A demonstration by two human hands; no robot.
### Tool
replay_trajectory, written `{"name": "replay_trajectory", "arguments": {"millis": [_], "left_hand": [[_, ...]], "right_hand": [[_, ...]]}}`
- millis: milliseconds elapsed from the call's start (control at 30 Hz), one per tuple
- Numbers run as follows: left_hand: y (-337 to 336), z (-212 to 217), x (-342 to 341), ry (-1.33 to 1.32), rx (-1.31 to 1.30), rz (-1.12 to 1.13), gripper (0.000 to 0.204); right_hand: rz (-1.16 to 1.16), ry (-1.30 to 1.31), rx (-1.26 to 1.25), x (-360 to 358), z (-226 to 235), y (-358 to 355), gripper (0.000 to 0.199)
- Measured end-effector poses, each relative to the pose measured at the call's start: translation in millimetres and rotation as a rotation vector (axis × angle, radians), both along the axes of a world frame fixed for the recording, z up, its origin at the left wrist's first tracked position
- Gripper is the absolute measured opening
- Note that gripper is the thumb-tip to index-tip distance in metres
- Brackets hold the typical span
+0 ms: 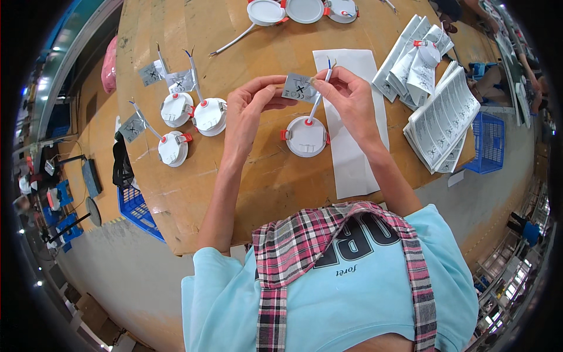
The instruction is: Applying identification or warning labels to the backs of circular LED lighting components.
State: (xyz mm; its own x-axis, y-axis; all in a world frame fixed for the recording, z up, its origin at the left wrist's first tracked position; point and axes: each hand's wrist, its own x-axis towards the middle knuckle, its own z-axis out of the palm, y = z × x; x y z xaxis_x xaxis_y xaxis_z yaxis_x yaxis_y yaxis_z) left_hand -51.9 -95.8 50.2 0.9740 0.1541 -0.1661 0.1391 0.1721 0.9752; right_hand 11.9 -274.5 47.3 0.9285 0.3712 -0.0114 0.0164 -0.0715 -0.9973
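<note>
Right now both hands pinch 1 small grey label (299, 88): the left hand (249, 108) its left edge, the right hand (346, 94) its right edge against the white cable (319, 100) of the round lamp (306, 136) just below. Uneven pressing could crease it or stick it crooked.

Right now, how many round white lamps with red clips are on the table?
7: three at the left, one under the hands, three at the far edge. More may be hidden.
</note>
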Motion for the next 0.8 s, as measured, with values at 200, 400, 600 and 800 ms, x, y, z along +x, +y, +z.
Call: {"name": "replay_trajectory", "arguments": {"millis": [200, 400, 600, 800], "left_hand": [[4, -5, 2, 0.025, -0.144, -0.014, 0.033], [15, -10, 13, 0.054, -0.113, -0.070, 0.033], [20, -8, 20, 0.087, -0.016, -0.210, 0.026], [14, -10, 23, 0.109, -0.022, -0.217, 0.026]], "right_hand": [[0.045, 0.011, 0.033, 2, -2, -2, 0.016], [0.116, 0.010, 0.024, 5, -2, -4, 0.014], [0.154, 0.049, 0.033, 5, 0, -6, 0.015], [0.245, -0.011, 0.031, 10, -3, -9, 0.014]]}}
